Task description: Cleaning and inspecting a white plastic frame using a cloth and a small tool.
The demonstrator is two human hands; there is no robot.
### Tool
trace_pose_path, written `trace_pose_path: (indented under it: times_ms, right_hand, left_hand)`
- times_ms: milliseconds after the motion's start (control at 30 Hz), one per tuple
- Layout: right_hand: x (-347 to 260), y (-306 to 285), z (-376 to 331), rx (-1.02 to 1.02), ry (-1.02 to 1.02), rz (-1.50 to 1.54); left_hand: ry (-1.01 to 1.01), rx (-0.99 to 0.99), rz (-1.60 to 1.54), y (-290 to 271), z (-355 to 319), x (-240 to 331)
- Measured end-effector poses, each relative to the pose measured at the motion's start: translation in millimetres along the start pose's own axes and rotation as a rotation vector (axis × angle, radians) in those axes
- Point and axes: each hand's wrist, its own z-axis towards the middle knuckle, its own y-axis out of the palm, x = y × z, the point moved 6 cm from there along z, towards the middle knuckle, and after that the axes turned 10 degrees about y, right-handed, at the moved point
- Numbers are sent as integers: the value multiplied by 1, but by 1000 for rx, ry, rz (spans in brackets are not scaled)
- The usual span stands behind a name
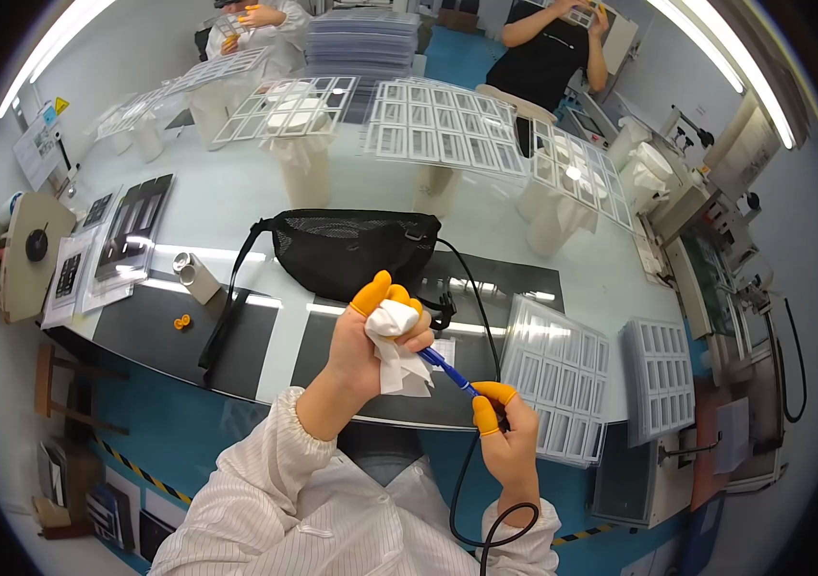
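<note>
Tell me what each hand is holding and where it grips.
Left hand bunches a white cloth around the blue tool tip; right hand pinches the tool's rear end.

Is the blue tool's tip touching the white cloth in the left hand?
Touching. The head view shows the blue tool running from the right hand into the white cloth bunched in the left hand, no gap visible.

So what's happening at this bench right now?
A person in a white striped coat, with orange finger cots, holds a crumpled white wipe in the left hand against the tip of a blue pen-like tool. The right hand pinches the tool's other end, where a black cable trails off. A black mesh bag and stacked white trays lie on the table. Two other people work at the far side.
</note>
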Motion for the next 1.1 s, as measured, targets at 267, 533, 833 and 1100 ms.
trace_pose_path:
  times_ms: [267, 533, 833, 1100]
  right_hand:
    - [-9, 60, -6, -142, -129, -186]
    - [21, 134, 4, -537, 214, -134]
    - [19, 206, 15, -603, 75, -252]
    - [20, 199, 28, -452, -275, -449]
  left_hand:
    - [10, 244, 149, -54, -53, 7]
    - [143, 363, 113, -110, -88, 61]
    - [626, 428, 241, -139, -102, 149]
    - [553, 468, 331, -165, -132, 170]
